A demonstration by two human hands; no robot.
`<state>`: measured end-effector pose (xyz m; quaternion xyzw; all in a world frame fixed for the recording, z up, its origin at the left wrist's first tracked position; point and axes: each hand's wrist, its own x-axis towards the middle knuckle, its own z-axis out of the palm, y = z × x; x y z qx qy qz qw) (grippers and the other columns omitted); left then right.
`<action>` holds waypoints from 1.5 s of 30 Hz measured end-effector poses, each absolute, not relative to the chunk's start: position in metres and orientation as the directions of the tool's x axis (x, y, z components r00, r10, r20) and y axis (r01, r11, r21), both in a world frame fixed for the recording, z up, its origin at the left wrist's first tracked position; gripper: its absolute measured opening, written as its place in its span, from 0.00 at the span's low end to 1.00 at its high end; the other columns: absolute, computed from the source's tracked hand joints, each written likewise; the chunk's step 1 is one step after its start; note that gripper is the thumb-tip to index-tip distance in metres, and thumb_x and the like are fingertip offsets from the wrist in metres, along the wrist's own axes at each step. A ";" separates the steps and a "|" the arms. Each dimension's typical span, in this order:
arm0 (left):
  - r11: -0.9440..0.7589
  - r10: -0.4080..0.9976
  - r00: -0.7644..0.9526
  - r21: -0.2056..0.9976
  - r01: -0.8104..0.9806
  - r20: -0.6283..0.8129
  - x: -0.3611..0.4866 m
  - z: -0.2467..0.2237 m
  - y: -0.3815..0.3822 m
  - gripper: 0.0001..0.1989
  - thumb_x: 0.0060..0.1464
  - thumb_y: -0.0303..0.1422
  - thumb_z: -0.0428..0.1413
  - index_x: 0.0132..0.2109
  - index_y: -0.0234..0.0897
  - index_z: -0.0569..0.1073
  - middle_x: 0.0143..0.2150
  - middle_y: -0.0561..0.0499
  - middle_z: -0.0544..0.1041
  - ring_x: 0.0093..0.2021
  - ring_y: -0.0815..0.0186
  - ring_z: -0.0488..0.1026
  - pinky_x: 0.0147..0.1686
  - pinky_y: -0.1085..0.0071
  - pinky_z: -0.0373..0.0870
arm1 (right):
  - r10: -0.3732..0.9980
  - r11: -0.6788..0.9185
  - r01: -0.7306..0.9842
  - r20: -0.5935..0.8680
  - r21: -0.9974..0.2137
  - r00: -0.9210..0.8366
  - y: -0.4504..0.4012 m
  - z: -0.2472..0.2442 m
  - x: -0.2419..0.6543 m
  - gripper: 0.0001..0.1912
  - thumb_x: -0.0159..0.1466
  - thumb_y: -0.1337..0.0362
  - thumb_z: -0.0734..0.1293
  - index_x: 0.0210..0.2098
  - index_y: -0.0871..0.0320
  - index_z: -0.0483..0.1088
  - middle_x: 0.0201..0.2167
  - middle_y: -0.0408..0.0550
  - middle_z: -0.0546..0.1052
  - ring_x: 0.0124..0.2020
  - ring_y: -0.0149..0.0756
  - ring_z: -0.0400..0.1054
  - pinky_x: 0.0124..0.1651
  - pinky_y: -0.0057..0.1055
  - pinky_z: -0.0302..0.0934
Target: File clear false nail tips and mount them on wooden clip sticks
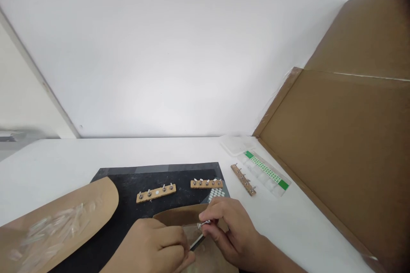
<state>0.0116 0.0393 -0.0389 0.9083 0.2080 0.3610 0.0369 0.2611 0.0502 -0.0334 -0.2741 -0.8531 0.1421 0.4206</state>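
Observation:
My right hand (pixel 229 232) pinches a small silver metal piece (pixel 204 223) between thumb and fingertips. From the closed fingers of my left hand (pixel 160 245) a slim metal tool (pixel 197 242) sticks out, its tip close to that piece; its exact kind is hidden. Both hands are over a brown curved tray (pixel 179 214), whose contents are mostly covered. Behind them lies a tan strip (pixel 156 193) bearing small upright metal pieces, with one bare white spot. Beside it a second tan strip (pixel 206 184) carries several metal pieces with white tips.
A black mat (pixel 128 179) lies under the strips. On its left is a brown sheet or tray (pixel 107 190) with clear slender pieces. To the right are a third strip (pixel 243 180), a clear packet with a green label (pixel 267 169) and a cardboard wall (pixel 336 149).

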 end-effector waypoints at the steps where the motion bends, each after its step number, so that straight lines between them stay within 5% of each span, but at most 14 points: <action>1: -0.908 0.406 0.641 0.210 0.362 0.651 0.011 -0.040 0.039 0.17 0.71 0.26 0.58 0.30 0.37 0.69 0.29 0.59 0.81 0.20 0.73 0.73 0.22 0.70 0.62 | 0.589 0.808 0.352 0.638 -0.473 -0.495 0.050 -0.034 0.261 0.05 0.76 0.65 0.66 0.52 0.52 0.70 0.36 0.44 0.80 0.38 0.36 0.75 0.44 0.31 0.66; 8: -0.901 0.415 0.657 0.186 0.391 0.629 0.010 -0.026 0.037 0.16 0.72 0.26 0.57 0.32 0.37 0.74 0.30 0.57 0.83 0.23 0.69 0.76 0.23 0.66 0.63 | 0.588 0.808 0.330 0.635 -0.488 -0.502 0.052 -0.031 0.260 0.05 0.76 0.64 0.67 0.51 0.52 0.70 0.34 0.43 0.79 0.34 0.34 0.73 0.40 0.29 0.65; 13: -0.915 0.371 0.654 0.140 0.378 0.659 0.012 -0.024 0.040 0.10 0.73 0.30 0.57 0.41 0.37 0.80 0.42 0.54 0.88 0.29 0.67 0.82 0.23 0.67 0.68 | 0.589 0.807 0.320 0.642 -0.496 -0.491 0.053 -0.026 0.258 0.05 0.75 0.66 0.68 0.50 0.53 0.72 0.34 0.43 0.79 0.33 0.34 0.73 0.39 0.29 0.65; 18: -0.913 0.388 0.703 0.142 0.383 0.597 0.012 -0.021 0.042 0.10 0.76 0.30 0.53 0.51 0.35 0.80 0.45 0.48 0.88 0.37 0.66 0.86 0.33 0.72 0.79 | 0.647 0.760 0.345 0.596 -0.550 -0.475 0.053 -0.029 0.259 0.07 0.75 0.67 0.67 0.51 0.52 0.72 0.36 0.42 0.81 0.34 0.33 0.73 0.39 0.28 0.65; 24: -0.910 0.405 0.744 0.155 0.385 0.531 0.012 -0.013 0.042 0.14 0.78 0.30 0.47 0.58 0.39 0.77 0.42 0.49 0.86 0.35 0.67 0.83 0.40 0.73 0.82 | 0.669 0.740 0.348 0.574 -0.576 -0.472 0.055 -0.032 0.260 0.05 0.78 0.61 0.66 0.50 0.51 0.73 0.37 0.42 0.81 0.35 0.34 0.74 0.39 0.28 0.65; 31: -0.915 0.392 0.754 0.136 0.381 0.527 0.011 -0.008 0.037 0.15 0.78 0.27 0.46 0.49 0.38 0.78 0.41 0.50 0.86 0.34 0.66 0.82 0.35 0.71 0.78 | 0.712 0.694 0.314 0.548 -0.648 -0.440 0.057 -0.036 0.259 0.11 0.79 0.55 0.64 0.44 0.53 0.74 0.35 0.44 0.81 0.33 0.34 0.73 0.37 0.29 0.63; 36: -0.909 0.384 0.722 0.100 0.404 0.576 0.010 -0.020 0.037 0.15 0.74 0.29 0.54 0.34 0.37 0.74 0.30 0.54 0.81 0.26 0.66 0.77 0.27 0.67 0.69 | 0.735 0.664 0.294 0.530 -0.687 -0.422 0.056 -0.035 0.257 0.14 0.79 0.54 0.64 0.41 0.53 0.74 0.33 0.44 0.81 0.32 0.34 0.73 0.37 0.29 0.62; 45: -0.897 0.395 0.701 0.084 0.434 0.594 0.007 -0.033 0.044 0.16 0.75 0.32 0.55 0.33 0.38 0.71 0.29 0.55 0.76 0.25 0.67 0.74 0.25 0.66 0.60 | 0.765 0.631 0.273 0.523 -0.726 -0.376 0.058 -0.038 0.257 0.14 0.79 0.55 0.62 0.41 0.54 0.75 0.30 0.43 0.80 0.32 0.35 0.74 0.40 0.30 0.65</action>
